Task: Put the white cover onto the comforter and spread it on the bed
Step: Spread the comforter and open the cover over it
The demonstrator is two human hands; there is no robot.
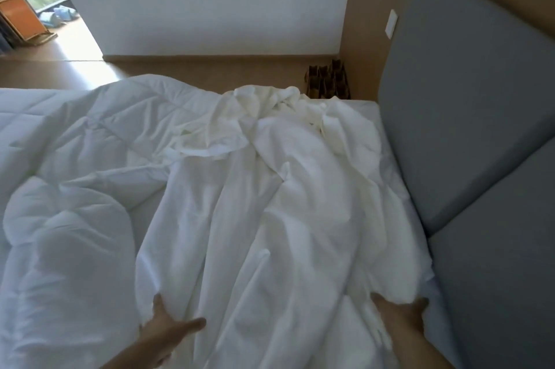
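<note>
Hands sit nearest, low in the view, both on the white cover [255,233]; the left hand [168,323] lies spread, thumb stretched wide to the right and fingers straight, pressing on the cover's left edge where it meets the comforter [72,248], curled round nothing; the right hand [399,313] rests on the cover's right side, close to the headboard [465,98], thumb apart from the fingers, whose tips sink into a fold of cloth, so whether it grips the cloth or only presses on it I cannot tell; the picture is soft there. Between the hands the cover runs away across the bed [368,112] as a long wrinkled band and ends in a bunched heap at the mattress's far edge; how much of the comforter is inside it cannot be told. The comforter, puffy and quilted, swells in a rounded mound just left of the left hand and spreads over the far left of the bed. Along the right stand the headboard's grey padded panels; beyond the bed a brown patterned bag [329,82] stands on the wooden floor [210,71] near a white wall [195,2]; far left, a doorway opens to a bright window.
</note>
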